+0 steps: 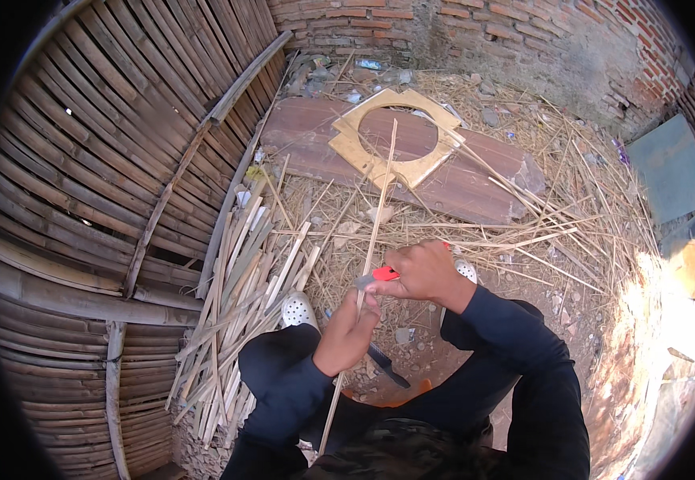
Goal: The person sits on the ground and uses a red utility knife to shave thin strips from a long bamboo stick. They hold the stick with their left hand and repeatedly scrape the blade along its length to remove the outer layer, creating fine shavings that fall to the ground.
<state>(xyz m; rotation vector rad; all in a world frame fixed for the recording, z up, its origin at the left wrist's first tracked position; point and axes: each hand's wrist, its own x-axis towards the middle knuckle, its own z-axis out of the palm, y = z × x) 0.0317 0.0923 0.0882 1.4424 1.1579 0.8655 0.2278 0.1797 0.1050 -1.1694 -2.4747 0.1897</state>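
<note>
A long, thin bamboo strip (pixel 381 204) runs upright through the middle, its lower end reaching down past my lap. My left hand (pixel 347 338) is closed around the strip at about mid-length. In the fist of my right hand (pixel 429 274) is a red-handled knife (pixel 385 274), whose grey blade lies against the strip just above my left fingers. The fingertips of both hands nearly meet there. Below my hands, a dark blade-like tool (pixel 387 366) rests on the ground between my legs; its upper end is partly hidden.
A pile of split bamboo strips (pixel 223 336) lies on the left, beside a bamboo slat wall (pixel 115 152). Ahead, a yellowish board with a round hole (pixel 347 144) sits on a brown panel (pixel 299 148). Straw-like shavings (pixel 571 216) cover the ground before a brick wall (pixel 475 36).
</note>
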